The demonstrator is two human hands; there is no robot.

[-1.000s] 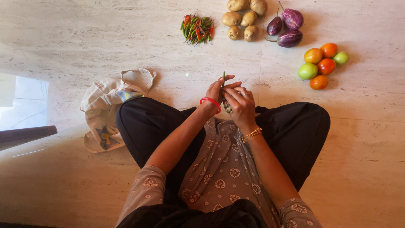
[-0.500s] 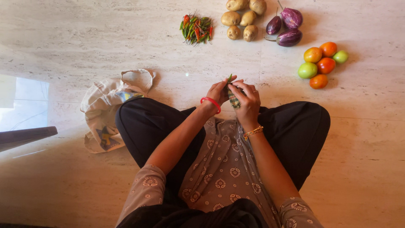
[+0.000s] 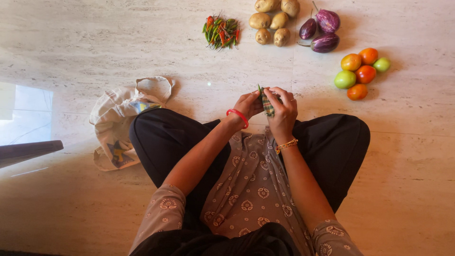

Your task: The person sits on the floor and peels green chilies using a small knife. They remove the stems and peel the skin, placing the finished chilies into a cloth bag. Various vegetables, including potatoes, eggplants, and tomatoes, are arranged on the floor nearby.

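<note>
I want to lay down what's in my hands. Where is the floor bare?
Bare marble lies left of the chillies, above the cloth bag, and right of your knee below the tomatoes. The top strip with potatoes and aubergines is crowded.

Ahead of our knees we have bare floor [image 3: 142, 47] to reach across, bounded far off by chillies [image 3: 221, 32], potatoes [image 3: 273, 21], aubergines [image 3: 322, 29] and tomatoes [image 3: 361, 72], cloth bag [image 3: 121, 121] blocking the left.

Bright, sharp, window glare at left
</note>
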